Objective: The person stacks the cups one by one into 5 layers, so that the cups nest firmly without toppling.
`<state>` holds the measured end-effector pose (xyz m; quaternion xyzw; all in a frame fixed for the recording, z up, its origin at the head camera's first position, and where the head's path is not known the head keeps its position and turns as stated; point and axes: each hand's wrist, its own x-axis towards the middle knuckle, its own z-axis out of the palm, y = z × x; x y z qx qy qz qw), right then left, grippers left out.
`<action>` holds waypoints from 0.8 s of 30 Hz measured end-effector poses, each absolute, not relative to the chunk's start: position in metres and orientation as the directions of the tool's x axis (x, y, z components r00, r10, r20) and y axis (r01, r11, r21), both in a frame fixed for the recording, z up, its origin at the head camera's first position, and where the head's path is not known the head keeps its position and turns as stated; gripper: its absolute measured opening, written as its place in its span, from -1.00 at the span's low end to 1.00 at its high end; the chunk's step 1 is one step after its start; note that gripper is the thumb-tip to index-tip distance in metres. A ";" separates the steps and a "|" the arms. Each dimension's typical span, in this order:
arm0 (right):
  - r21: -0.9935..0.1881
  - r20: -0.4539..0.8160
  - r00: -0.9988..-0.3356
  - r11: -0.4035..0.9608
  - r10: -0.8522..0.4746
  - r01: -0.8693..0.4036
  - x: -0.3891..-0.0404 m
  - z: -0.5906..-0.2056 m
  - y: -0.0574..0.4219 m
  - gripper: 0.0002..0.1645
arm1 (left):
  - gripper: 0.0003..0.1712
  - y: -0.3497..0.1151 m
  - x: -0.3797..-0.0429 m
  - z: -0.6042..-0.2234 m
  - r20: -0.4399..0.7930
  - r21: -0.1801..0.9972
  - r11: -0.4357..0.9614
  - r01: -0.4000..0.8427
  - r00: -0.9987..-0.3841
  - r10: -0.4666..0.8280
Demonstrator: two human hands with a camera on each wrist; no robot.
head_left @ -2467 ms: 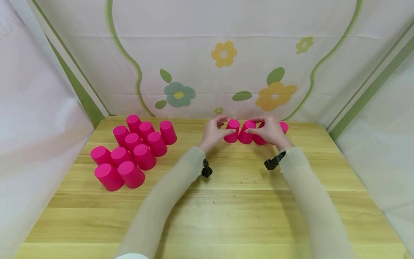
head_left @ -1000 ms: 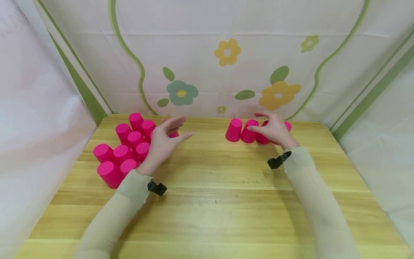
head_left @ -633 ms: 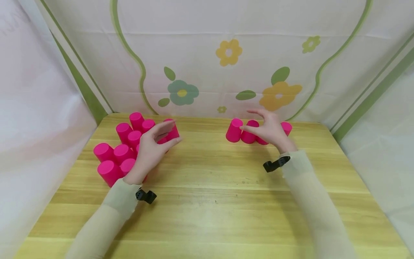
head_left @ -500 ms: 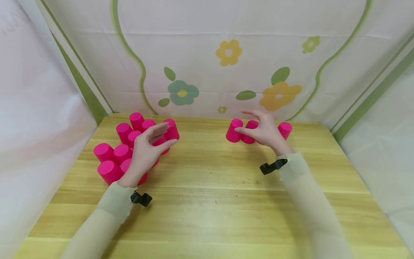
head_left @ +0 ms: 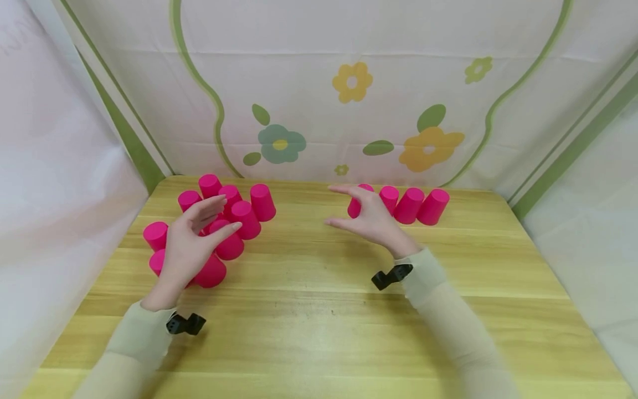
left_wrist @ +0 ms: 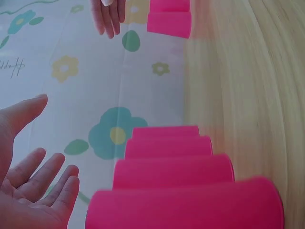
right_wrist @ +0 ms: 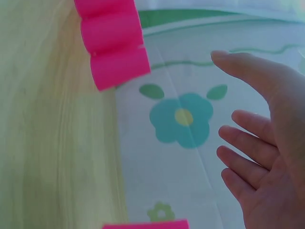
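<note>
White cloth (head_left: pixel 60 166) is hung at the far left. Upturned pink cups (head_left: pixel 246 220) are grouped beside it, several blocked from sight by the left hand (head_left: pixel 184 244), its fingers parted and relaxed. Across the wooden table (head_left: pixel 299 327), a flowered backdrop (head_left: pixel 319 111) is stretched. By the right hand (head_left: pixel 371 219), fingers spread apart and free, the first cup (head_left: pixel 354 208) of four is partly covered; three more cups (head_left: pixel 410 206) are lined up rightward.

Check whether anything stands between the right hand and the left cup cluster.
Nothing visible: in the head view, only bare table separates the right hand from the cluster. The left hand hides part of it.
</note>
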<state>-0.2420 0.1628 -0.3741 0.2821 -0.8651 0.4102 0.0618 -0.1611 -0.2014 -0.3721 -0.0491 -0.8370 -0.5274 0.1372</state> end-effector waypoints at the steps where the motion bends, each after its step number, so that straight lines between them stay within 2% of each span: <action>1: -0.679 0.345 -0.824 0.487 -0.450 -0.550 -0.240 -0.375 0.157 -0.12 | -0.28 -0.205 -0.160 -0.371 0.276 0.864 0.455 0.214 -0.958 -0.073; 4: -0.682 0.364 -0.797 0.446 -0.482 -0.580 -0.235 -0.378 0.141 -0.15 | -0.25 -0.217 -0.158 -0.370 0.256 0.852 0.495 0.169 -0.960 -0.112; 11: -0.701 0.354 -0.754 0.376 -0.554 -0.606 -0.223 -0.396 0.105 -0.19 | -0.27 -0.243 -0.155 -0.376 0.298 0.853 0.495 0.166 -0.934 -0.199; 18: -0.717 0.278 -0.720 0.362 -0.636 -0.596 -0.207 -0.407 0.076 -0.13 | -0.24 -0.269 -0.145 -0.389 0.218 0.875 0.480 0.061 -0.936 -0.277; 24: -0.712 0.279 -0.690 0.338 -0.668 -0.616 -0.201 -0.410 0.060 -0.13 | -0.23 -0.288 -0.134 -0.395 0.182 0.873 0.488 0.001 -0.928 -0.324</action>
